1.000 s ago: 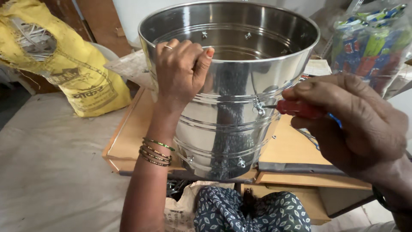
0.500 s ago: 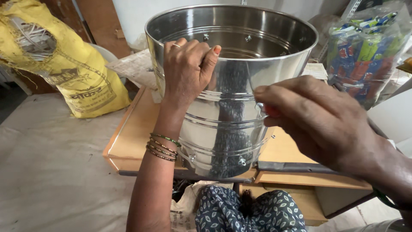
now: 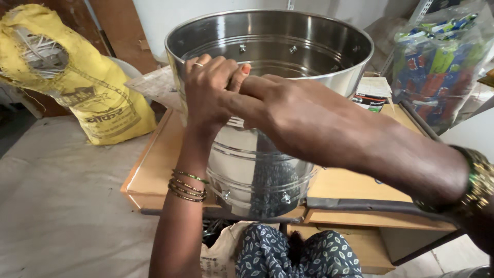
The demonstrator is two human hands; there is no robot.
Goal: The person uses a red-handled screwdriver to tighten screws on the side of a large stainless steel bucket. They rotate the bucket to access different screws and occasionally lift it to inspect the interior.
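On steel drum rim, L hand fingers grip; R hand overlaps, grip unclear.

Bright, even daylight; soft shadows. Glare streaks the steel drum. Wide-angle bending shows at the edges. The near right hand looks slightly soft.

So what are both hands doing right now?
Left hand: grips the steel drum's rim.
Right hand: reaches across onto the left; cannot tell if holding anything.
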